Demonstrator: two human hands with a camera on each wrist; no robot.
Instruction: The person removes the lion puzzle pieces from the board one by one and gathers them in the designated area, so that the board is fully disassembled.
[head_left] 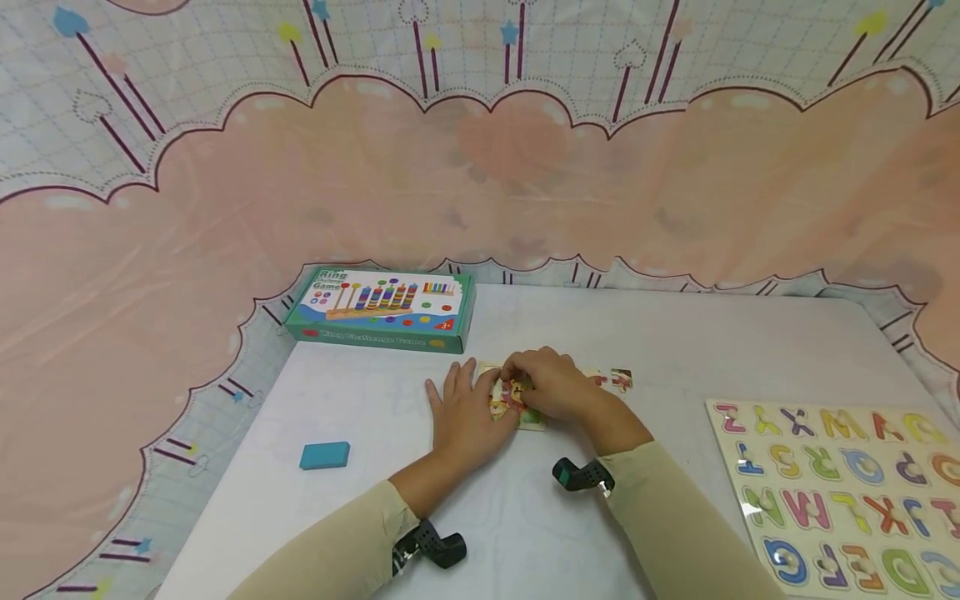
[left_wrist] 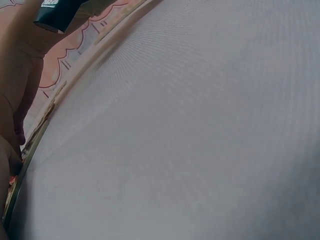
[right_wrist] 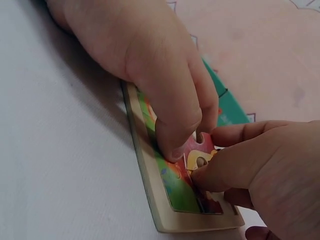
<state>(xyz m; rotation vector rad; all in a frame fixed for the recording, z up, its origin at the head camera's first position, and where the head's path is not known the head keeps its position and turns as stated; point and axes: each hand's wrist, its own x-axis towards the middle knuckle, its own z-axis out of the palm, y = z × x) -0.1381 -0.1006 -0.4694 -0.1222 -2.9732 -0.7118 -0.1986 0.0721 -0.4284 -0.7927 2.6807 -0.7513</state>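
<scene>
A small picture puzzle with a pale wooden frame [head_left: 534, 422] lies mid-table. My left hand [head_left: 468, 425] rests along its left side, outer fingers spread and straight. In the right wrist view, the left hand [right_wrist: 150, 65] comes from the top and its fingertips touch the picture. My right hand [head_left: 551, 383] reaches over the puzzle from the right. Its thumb and fingers pinch a yellow-and-red puzzle piece [right_wrist: 200, 159] at the picture. The left wrist view shows the right hand [left_wrist: 17, 65] above the board's edge; the picture is mostly hidden there.
Loose puzzle pieces [head_left: 621, 380] lie right of the puzzle. A green ring game box [head_left: 382, 310] stands at the back left. A blue block [head_left: 325, 456] sits at the left. An alphabet board [head_left: 810, 483] occupies the right front. Patterned cloth [head_left: 480, 200] hangs behind.
</scene>
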